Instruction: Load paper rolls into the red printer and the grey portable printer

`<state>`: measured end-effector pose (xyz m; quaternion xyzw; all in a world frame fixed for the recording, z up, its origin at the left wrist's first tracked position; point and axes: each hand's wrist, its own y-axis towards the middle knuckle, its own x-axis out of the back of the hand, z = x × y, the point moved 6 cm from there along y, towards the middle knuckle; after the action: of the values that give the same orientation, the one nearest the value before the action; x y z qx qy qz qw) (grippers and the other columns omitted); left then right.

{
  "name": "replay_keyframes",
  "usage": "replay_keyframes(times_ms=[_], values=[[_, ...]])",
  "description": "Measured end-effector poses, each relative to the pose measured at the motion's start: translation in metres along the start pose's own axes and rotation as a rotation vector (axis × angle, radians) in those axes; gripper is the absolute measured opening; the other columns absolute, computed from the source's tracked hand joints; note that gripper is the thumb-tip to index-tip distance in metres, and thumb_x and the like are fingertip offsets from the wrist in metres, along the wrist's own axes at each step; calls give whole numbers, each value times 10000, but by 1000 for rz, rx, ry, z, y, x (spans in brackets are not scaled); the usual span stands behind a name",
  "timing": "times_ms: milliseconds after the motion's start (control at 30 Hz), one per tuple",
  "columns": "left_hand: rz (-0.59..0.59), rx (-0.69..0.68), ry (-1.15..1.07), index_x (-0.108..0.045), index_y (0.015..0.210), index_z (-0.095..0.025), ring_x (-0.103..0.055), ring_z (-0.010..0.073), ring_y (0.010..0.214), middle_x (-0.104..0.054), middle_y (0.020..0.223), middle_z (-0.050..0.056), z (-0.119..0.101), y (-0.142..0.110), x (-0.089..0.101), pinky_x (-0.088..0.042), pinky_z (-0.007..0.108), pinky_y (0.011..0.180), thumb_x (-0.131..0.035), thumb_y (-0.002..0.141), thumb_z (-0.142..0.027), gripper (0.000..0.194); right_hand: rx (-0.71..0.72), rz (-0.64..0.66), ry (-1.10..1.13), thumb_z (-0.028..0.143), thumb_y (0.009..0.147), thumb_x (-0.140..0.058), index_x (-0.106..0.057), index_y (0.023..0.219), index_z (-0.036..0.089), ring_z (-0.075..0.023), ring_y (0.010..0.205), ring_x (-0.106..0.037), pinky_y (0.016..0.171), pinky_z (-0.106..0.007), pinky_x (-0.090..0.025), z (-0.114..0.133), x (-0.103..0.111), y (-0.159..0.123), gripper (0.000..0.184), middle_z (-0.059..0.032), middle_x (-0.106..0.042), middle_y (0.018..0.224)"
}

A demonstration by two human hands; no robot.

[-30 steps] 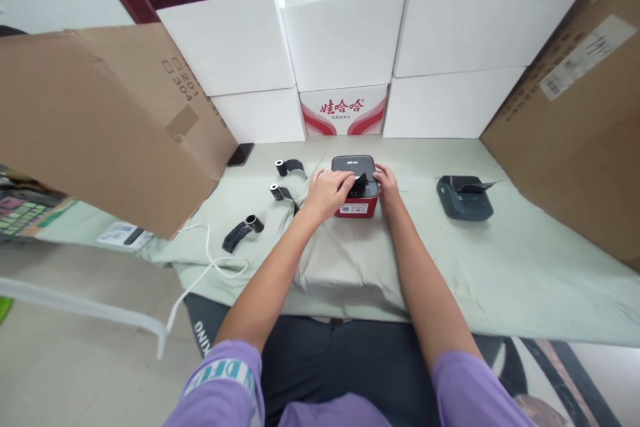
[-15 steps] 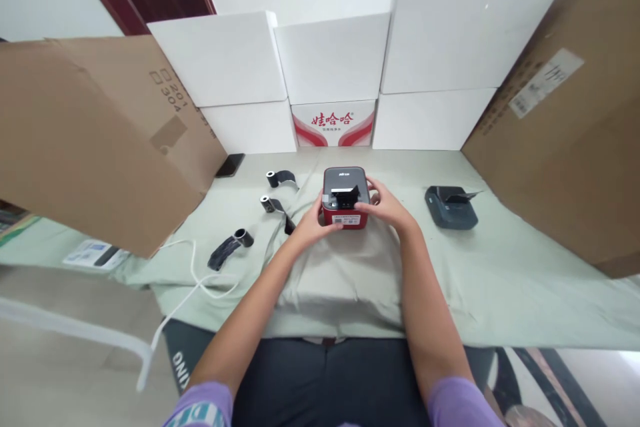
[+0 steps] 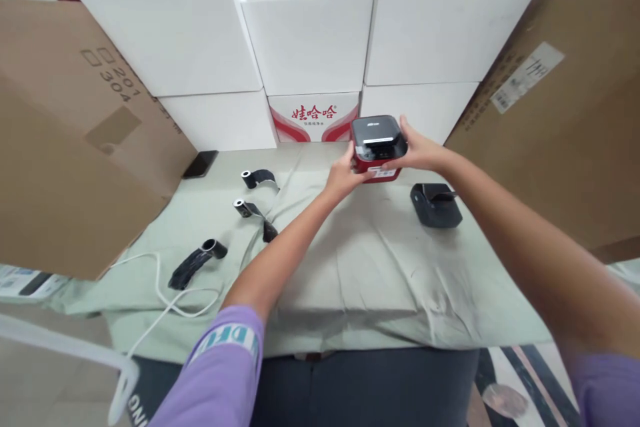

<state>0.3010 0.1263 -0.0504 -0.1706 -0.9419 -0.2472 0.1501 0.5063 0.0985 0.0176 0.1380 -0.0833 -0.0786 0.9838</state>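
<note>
A small red-and-black label printer [image 3: 379,148] is held up off the cloth by both hands. My left hand [image 3: 345,175] grips its left side and lower front edge. From the right, my right hand [image 3: 419,148] clasps the other side, thumb across the white sticker on the front. A dark printer [image 3: 436,205] with a black strip coming from its top sits on the cloth, just right of and below the held one. Three partly unrolled black rolls lie to the left: the far roll [image 3: 258,178], the middle roll [image 3: 254,212] and the near roll [image 3: 199,261].
White boxes [image 3: 305,47] line the back. Brown cardboard stands at the left [image 3: 75,140] and right [image 3: 560,120]. A phone [image 3: 201,164] lies beside the left cardboard. A white cable [image 3: 165,293] trails over the front left of the green tablecloth [image 3: 340,280].
Both hands have shifted their grip to the printer's sides, lifted it and carried it right, toward the dark printer. The black strip that stood up from its top no longer shows clearly.
</note>
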Motion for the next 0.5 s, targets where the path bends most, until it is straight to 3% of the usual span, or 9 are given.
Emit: replay_keyframes(times_ms=[100, 167, 267, 367, 500], values=[[31, 8, 31, -192, 1639, -158, -616, 293, 1294, -598, 1465, 150, -4, 35, -53, -508, 373, 1061, -837, 747, -402, 1128, -223, -75, 56, 176, 678, -834, -549, 1354, -59, -302, 1083, -675, 930, -511, -513, -17, 51, 20, 770, -160, -724, 1064], [60, 18, 13, -218, 1629, -147, -632, 299, 1270, -629, 1425, 163, -6, 45, -85, -507, 378, 1052, -833, 756, -384, 1094, -322, -120, 14, 123, 621, -858, -643, 1251, -22, -298, 1006, -699, 915, -538, -528, -32, 78, 17, 681, -144, -735, 1021], [118, 69, -13, -224, 1625, -140, -640, 317, 1259, -629, 1419, 188, -3, 49, -125, -501, 405, 1056, -827, 764, -366, 1076, -406, -147, -136, -6, 476, -888, -733, 1153, 96, -289, 910, -715, 937, -604, -529, -59, 107, 3, 702, -94, -754, 967], [180, 83, -17, -210, 1632, -163, -580, 335, 1342, -539, 1519, 187, 0, 51, -149, -454, 446, 1124, -829, 758, -344, 1086, -399, -156, -231, -43, 503, -861, -740, 1173, 168, -252, 845, -698, 941, -628, -506, -82, 128, -7, 712, -79, -753, 937], [221, 75, -27, -188, 1635, -148, -493, 345, 1432, -428, 1603, 193, -2, 47, -155, -397, 450, 1185, -814, 772, -320, 1080, -355, -142, -219, 4, 583, -850, -731, 1183, 214, -219, 796, -675, 956, -626, -482, -101, 141, -18, 646, -77, -755, 961]])
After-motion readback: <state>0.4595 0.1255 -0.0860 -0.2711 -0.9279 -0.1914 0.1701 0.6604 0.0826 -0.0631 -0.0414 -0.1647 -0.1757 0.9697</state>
